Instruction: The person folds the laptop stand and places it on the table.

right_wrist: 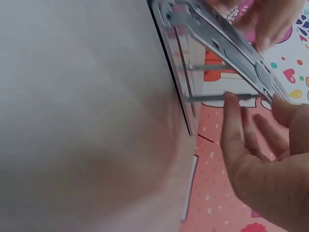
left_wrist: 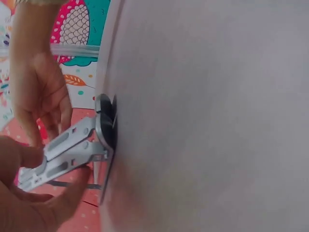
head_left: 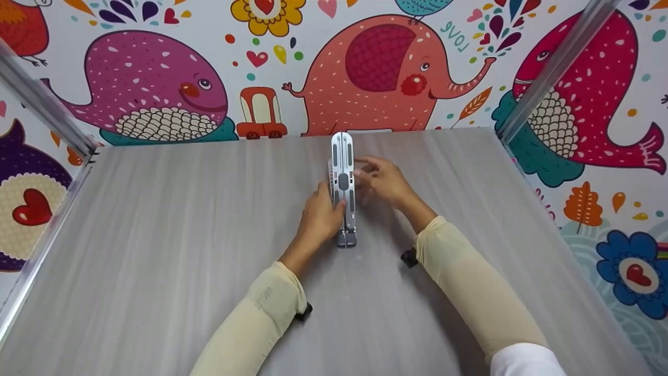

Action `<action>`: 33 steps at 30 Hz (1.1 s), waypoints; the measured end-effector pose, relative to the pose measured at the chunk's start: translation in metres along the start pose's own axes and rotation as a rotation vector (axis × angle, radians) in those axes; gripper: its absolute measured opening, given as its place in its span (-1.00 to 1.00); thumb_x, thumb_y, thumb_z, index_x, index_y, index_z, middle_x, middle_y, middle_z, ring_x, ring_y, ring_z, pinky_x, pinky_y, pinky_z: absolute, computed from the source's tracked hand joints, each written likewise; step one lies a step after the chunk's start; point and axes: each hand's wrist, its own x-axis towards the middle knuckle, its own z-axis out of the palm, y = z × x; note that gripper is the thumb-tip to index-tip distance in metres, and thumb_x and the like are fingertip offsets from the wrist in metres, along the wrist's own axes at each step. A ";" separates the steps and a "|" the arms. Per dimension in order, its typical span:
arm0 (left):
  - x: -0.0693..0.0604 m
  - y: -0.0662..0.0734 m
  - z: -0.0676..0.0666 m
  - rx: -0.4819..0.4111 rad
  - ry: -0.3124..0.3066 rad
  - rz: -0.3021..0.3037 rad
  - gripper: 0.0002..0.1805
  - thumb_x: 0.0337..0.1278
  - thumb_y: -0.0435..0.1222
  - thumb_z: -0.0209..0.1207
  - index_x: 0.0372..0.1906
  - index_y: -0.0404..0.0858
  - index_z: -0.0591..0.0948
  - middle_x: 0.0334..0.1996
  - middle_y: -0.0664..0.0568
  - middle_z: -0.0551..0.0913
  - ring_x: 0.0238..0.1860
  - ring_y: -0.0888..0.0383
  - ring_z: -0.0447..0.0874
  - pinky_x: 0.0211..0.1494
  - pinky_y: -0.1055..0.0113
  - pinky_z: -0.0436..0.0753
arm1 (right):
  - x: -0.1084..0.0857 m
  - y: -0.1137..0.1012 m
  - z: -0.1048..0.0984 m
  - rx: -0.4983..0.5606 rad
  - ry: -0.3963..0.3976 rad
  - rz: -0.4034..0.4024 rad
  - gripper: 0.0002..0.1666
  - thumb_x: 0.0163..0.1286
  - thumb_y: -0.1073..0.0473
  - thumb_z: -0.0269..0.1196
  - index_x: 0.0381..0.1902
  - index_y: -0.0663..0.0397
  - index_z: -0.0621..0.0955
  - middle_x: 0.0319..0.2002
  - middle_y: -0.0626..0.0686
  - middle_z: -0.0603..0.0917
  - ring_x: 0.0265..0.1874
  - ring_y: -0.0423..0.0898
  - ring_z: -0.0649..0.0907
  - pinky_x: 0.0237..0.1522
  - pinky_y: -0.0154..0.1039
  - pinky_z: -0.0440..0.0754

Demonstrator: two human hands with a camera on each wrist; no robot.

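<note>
A silver metal folding stand, which looks like a laptop stand (head_left: pixel 343 156), stands partly unfolded on the grey table. Its two narrow arms lie side by side, with grey pads along them and thin struts (right_wrist: pixel 207 97) below. My left hand (head_left: pixel 321 214) grips the stand from the left, thumb over the top and fingers beneath, as the left wrist view shows. From the right side, my right hand (head_left: pixel 383 180) reaches to its far part. In the right wrist view the right fingertips (right_wrist: pixel 231 99) are at a strut and the thumb is by the upper arm's end.
The grey wood-grain table (head_left: pixel 156 235) extends around both arms. Behind it rises a wall panel (head_left: pixel 282 68) printed with cartoon animals. Metal frame posts (head_left: pixel 553 68) stand at the back corners. Dark wrist straps (head_left: pixel 409 258) show beneath the sleeves.
</note>
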 end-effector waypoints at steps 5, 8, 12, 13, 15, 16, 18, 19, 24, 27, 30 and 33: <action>-0.023 0.006 0.002 0.245 -0.115 -0.067 -0.44 0.36 -0.09 0.24 0.27 -0.35 0.44 -0.07 -0.21 0.67 -0.10 -0.17 0.71 -0.05 -0.09 0.66 | 0.014 -0.015 -0.018 -0.165 0.068 -0.124 -0.41 0.52 0.13 0.24 0.46 -0.33 0.47 0.13 0.10 0.67 -0.07 0.08 0.76 -0.02 -0.04 0.75; -0.035 0.010 0.004 0.349 -0.160 -0.094 -0.49 0.33 -0.05 0.26 0.15 -0.33 0.49 -0.17 -0.14 0.67 -0.19 -0.14 0.73 -0.10 -0.07 0.67 | 0.023 -0.024 -0.028 -0.272 0.063 -0.195 -0.36 0.49 0.12 0.28 0.45 -0.48 0.46 0.16 0.04 0.65 -0.05 -0.02 0.74 0.01 -0.12 0.74; -0.044 0.020 0.009 0.403 -0.173 -0.104 -0.39 0.29 -0.04 0.28 0.20 -0.42 0.49 -0.22 -0.14 0.69 -0.21 -0.14 0.75 -0.12 -0.05 0.67 | 0.034 -0.036 -0.040 -0.400 0.013 -0.265 -0.32 0.43 0.13 0.34 0.43 -0.51 0.47 0.20 0.00 0.64 0.05 -0.07 0.70 0.09 -0.12 0.71; -0.045 0.023 0.010 0.418 -0.172 -0.104 -0.33 0.29 -0.03 0.29 0.26 -0.45 0.46 -0.19 -0.17 0.71 -0.20 -0.15 0.76 -0.10 -0.05 0.68 | 0.036 -0.038 -0.042 -0.424 -0.003 -0.274 -0.31 0.42 0.12 0.35 0.43 -0.52 0.47 0.20 -0.02 0.63 0.07 -0.08 0.69 0.11 -0.13 0.70; -0.047 0.028 0.013 0.450 -0.171 -0.110 -0.21 0.27 -0.02 0.30 0.35 -0.52 0.39 -0.13 -0.21 0.73 -0.16 -0.17 0.77 -0.07 -0.04 0.69 | 0.040 -0.044 -0.045 -0.444 -0.036 -0.285 -0.30 0.39 0.11 0.37 0.42 -0.50 0.48 0.19 -0.03 0.63 0.08 -0.08 0.69 0.11 -0.11 0.71; -0.047 0.031 0.015 0.471 -0.168 -0.113 -0.15 0.26 -0.01 0.30 0.39 -0.55 0.35 -0.08 -0.24 0.74 -0.13 -0.18 0.78 -0.05 -0.04 0.69 | 0.041 -0.046 -0.046 -0.448 -0.052 -0.290 -0.30 0.38 0.11 0.38 0.42 -0.50 0.49 0.18 -0.03 0.64 0.08 -0.08 0.68 0.09 -0.11 0.71; -0.046 0.035 0.018 0.504 -0.164 -0.126 -0.07 0.23 0.01 0.33 0.43 -0.60 0.29 0.00 -0.27 0.73 -0.10 -0.18 0.78 -0.03 -0.03 0.70 | 0.044 -0.052 -0.047 -0.455 -0.073 -0.299 -0.31 0.36 0.11 0.40 0.40 -0.47 0.51 0.15 -0.04 0.64 0.07 -0.09 0.68 0.08 -0.11 0.72; -0.045 0.037 0.019 0.520 -0.159 -0.131 -0.03 0.21 0.02 0.35 0.43 -0.61 0.28 0.02 -0.28 0.73 -0.09 -0.18 0.78 -0.04 -0.02 0.71 | 0.045 -0.055 -0.046 -0.458 -0.078 -0.296 -0.32 0.36 0.11 0.41 0.39 -0.47 0.52 0.13 -0.05 0.65 0.06 -0.10 0.68 0.06 -0.13 0.72; -0.040 0.041 0.024 0.572 -0.116 -0.131 0.04 0.11 0.01 0.42 0.39 -0.69 0.28 -0.04 -0.32 0.76 -0.18 -0.14 0.82 -0.15 0.02 0.75 | 0.050 -0.063 -0.036 -0.484 -0.066 -0.272 -0.39 0.33 0.09 0.43 0.31 -0.42 0.60 0.03 -0.08 0.69 -0.01 -0.15 0.66 -0.01 -0.23 0.72; -0.039 0.040 0.026 0.618 -0.083 -0.103 0.02 0.07 -0.01 0.45 0.33 -0.74 0.32 -0.14 -0.34 0.78 -0.25 -0.11 0.83 -0.24 0.03 0.77 | 0.052 -0.063 -0.027 -0.528 -0.040 -0.273 -0.43 0.30 0.08 0.45 0.27 -0.37 0.64 -0.03 -0.11 0.72 -0.06 -0.17 0.65 -0.04 -0.29 0.71; -0.039 0.039 0.029 0.658 -0.051 -0.080 -0.06 0.08 -0.09 0.44 0.28 -0.77 0.37 -0.21 -0.32 0.79 -0.33 -0.07 0.82 -0.32 0.06 0.76 | 0.054 -0.063 -0.019 -0.562 -0.016 -0.271 -0.45 0.28 0.08 0.47 0.24 -0.34 0.67 -0.06 -0.13 0.73 -0.08 -0.19 0.65 -0.05 -0.32 0.70; -0.038 0.039 0.033 0.683 -0.021 -0.074 -0.28 0.21 -0.24 0.31 0.23 -0.77 0.42 -0.29 -0.28 0.79 -0.37 -0.02 0.80 -0.36 0.09 0.75 | 0.054 -0.065 -0.016 -0.586 0.003 -0.275 -0.47 0.26 0.11 0.49 0.20 -0.29 0.70 -0.07 -0.12 0.76 -0.11 -0.18 0.65 -0.06 -0.32 0.71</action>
